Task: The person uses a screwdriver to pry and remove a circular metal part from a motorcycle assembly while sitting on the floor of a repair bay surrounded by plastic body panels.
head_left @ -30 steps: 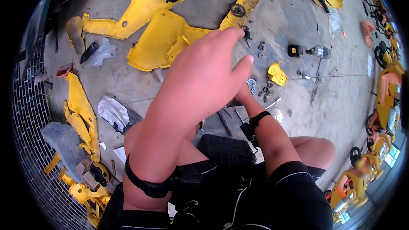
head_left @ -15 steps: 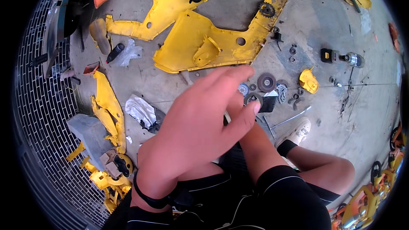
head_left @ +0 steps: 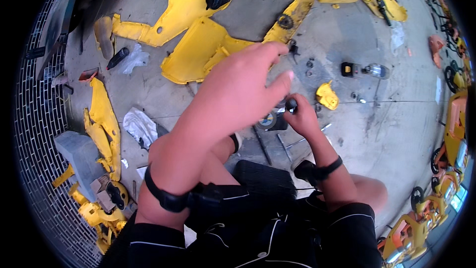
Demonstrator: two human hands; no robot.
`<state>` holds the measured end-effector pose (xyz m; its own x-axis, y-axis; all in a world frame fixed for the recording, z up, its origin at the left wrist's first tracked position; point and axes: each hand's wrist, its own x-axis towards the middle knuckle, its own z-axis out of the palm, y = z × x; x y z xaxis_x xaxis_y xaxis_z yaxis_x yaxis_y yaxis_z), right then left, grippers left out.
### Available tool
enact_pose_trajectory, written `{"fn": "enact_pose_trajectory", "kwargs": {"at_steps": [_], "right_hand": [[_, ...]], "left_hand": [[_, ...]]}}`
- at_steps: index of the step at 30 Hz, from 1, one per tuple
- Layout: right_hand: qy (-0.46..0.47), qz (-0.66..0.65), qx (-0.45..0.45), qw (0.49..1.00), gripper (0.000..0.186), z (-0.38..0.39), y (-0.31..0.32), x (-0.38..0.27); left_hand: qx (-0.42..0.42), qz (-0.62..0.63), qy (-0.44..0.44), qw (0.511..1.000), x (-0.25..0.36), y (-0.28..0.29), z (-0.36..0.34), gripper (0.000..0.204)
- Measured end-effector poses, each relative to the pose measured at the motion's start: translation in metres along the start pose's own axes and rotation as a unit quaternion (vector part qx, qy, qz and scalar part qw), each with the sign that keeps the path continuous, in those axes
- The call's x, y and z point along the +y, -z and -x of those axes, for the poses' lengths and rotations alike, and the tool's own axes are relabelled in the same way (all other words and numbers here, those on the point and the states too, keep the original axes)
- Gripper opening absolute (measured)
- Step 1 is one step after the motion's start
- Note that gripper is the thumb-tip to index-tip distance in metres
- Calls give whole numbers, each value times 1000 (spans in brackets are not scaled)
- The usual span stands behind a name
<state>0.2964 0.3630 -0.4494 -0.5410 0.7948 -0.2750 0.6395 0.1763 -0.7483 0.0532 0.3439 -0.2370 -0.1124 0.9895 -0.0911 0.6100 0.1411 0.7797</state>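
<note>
My left hand [head_left: 243, 87] is raised close to the camera, fingers extended and slightly apart, holding nothing that I can see. It hides part of the floor behind it. My right hand [head_left: 299, 116] reaches down to the concrete floor and pinches a small black round part [head_left: 291, 104] between fingertips. A round bearing-like disc [head_left: 268, 120] lies on a dark piece just left of that hand. Thin metal rods [head_left: 292, 143] lie on the floor below the right hand.
Large yellow plastic panels [head_left: 198, 52] lie ahead and at left [head_left: 104, 124]. A small yellow piece [head_left: 327, 95], a power tool [head_left: 364, 70], scattered small fasteners, a crumpled white cloth [head_left: 140, 126] and a grey block [head_left: 79, 156] sit around. Yellow-orange vehicles line the right edge.
The view has swung down and right. My left hand has lifted and shifted right across the view. My right hand, earlier hidden behind it, now shows pinching the small black part.
</note>
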Motion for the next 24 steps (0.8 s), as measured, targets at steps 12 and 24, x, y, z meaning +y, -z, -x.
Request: {"fn": "enact_pose_trajectory", "kwargs": {"at_steps": [12,24], "right_hand": [[-223,180,-85,954,48,107,34,48],[-111,217,-10,970,39,49,0,-55]], "left_hand": [[93,66,8,993,10,5,4,33],[199,122,25,972,-10,26,3,26]]}}
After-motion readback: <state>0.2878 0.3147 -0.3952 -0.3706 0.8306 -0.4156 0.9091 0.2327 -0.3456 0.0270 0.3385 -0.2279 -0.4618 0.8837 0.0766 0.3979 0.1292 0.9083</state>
